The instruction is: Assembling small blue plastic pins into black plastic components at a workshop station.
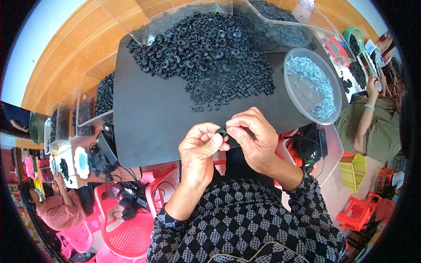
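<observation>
Just over the near edge of a dark tabletop (149,127), my left hand (198,151) pinches a small black plastic part (222,131) between thumb and fingers. My right hand (254,136) meets it there, thumb and forefinger pressed together at the part's right side. Whatever those right fingertips grip is too small to make out. Beyond my hands spreads a large heap of similar black parts (206,48), with a few loose ones at its near edge. To the right, a round clear plastic lid or tray (302,107) holds many tiny shiny, bluish-silver pieces (322,83).
Clear bins with black parts stand behind the heap and at left (105,94). Pink chairs (127,232) and tangled cables (127,193) are at lower left. Other people work at the left (61,212) and right (377,127). A yellow basket (353,171) stands at right.
</observation>
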Tool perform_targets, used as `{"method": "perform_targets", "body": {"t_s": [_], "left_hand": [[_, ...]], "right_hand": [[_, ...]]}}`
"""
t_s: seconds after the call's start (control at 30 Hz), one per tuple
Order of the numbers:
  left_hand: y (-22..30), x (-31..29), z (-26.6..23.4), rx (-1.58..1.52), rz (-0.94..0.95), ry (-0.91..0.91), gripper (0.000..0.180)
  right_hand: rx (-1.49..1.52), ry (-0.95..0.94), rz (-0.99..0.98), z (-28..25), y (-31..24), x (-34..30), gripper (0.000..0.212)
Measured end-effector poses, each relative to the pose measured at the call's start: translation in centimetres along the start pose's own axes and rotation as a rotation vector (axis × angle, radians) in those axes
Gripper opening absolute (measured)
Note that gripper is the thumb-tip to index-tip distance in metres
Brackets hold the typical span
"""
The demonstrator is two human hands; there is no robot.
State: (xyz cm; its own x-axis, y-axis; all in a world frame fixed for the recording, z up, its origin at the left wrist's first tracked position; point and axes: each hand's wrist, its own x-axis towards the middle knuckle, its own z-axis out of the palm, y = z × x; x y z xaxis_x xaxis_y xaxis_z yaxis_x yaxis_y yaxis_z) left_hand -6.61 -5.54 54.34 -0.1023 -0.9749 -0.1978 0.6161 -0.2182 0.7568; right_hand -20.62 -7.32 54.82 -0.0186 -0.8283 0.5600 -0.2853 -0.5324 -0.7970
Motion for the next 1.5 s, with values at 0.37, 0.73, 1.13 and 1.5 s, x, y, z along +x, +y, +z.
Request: {"method": "perform_targets", "body": {"t_s": [0.37, 0.73, 1.13, 1.5], "left_hand": [[0.5, -0.4, -0.7, 0.079, 0.051, 0.032, 0.019], [2.3, -1.2, -2.7, 0.180, 0.144, 0.140, 0.017], [2.7, -1.1, -3.0, 0.205, 0.148, 0.163, 0.016], [1.2, 0.8, -0.9, 0.216, 0.285, 0.160, 0.018]], "right_hand": [[-0.181, -0.149, -0.214, 0.5, -0.7, -0.9, 0.033], [-0.379, -0.252, -0.229, 2.5, 2.1, 3.3, 0.022], [-0.618, -0.430, -0.427, 4.2, 3.5, 4.3, 0.009], [-0.426, -0.375, -0.490, 1.6, 0.3, 2.6, 0.025]]}}
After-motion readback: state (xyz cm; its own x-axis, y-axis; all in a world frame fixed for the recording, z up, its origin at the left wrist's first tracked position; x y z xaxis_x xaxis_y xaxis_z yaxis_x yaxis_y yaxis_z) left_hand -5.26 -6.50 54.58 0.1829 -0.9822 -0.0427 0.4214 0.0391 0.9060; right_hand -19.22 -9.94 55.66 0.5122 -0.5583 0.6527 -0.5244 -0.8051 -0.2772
